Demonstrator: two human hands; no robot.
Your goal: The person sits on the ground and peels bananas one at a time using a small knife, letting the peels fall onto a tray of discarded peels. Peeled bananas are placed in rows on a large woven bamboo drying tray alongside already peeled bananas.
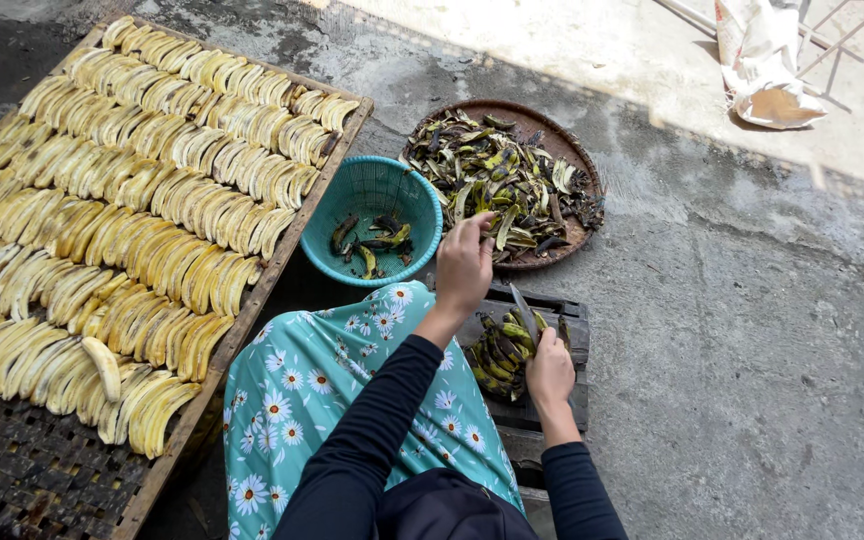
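Down on the concrete, the left hand pinches a strip of dark banana peel at the round woven tray's six o'clock rim. Her right hand grips a thin-bladed knife over a bunch of green-black unpeeled bananas at five o'clock.

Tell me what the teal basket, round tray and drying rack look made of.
Teal basket: likely moulded plastic, with an even slotted mesh and a faint sheen. Round tray: seemingly woven bamboo or rattan, brown and matt, with a bound rim. Drying rack: rough wooden frame around a dark lattice, material unclear.
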